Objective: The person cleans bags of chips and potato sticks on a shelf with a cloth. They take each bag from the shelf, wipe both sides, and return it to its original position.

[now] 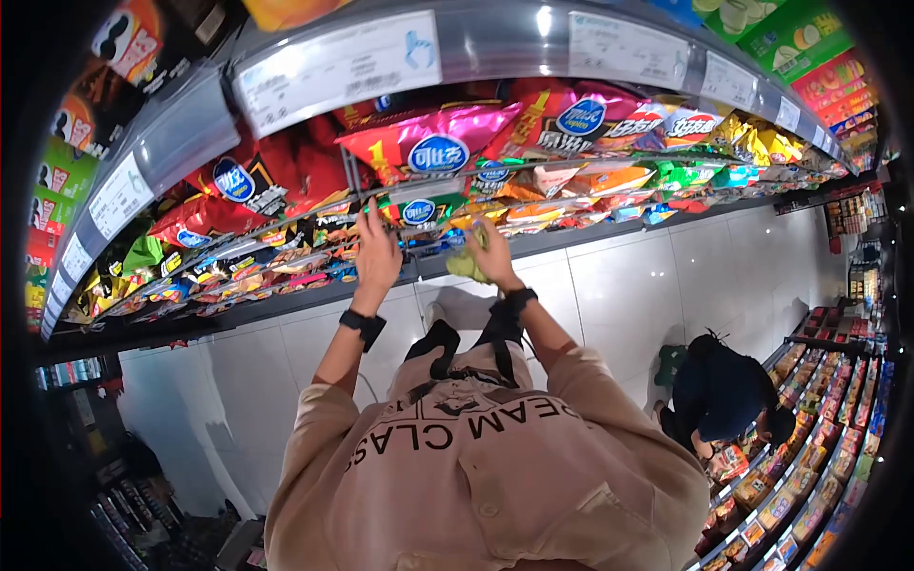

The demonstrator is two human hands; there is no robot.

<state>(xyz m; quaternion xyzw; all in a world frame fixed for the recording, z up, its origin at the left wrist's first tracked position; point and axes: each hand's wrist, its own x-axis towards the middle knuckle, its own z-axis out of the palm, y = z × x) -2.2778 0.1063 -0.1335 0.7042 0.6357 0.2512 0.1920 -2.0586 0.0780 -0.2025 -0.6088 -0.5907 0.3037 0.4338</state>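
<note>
My left hand [378, 255] reaches up to the shelf front with its fingers stretched out, the fingertips right at the thin wire rail [314, 207]. In my right hand [495, 255] is a crumpled yellow-green cloth [466, 265], held close to the lower rows of snack bags. A green snack bag [419, 211] with a blue oval label lies between the two hands. Higher up, a pink-red chip bag [433, 143] stands behind the rail, with a red bag [228, 181] to its left. Both wrists wear black bands.
A grey shelf edge with white price tags [338, 71] curves over the top. White floor tiles [609, 295] stretch behind the shelf. At the right, a person in dark clothing [724, 390] bends beside another shelf of packaged goods [790, 476]. Boxed snacks stand at the upper left.
</note>
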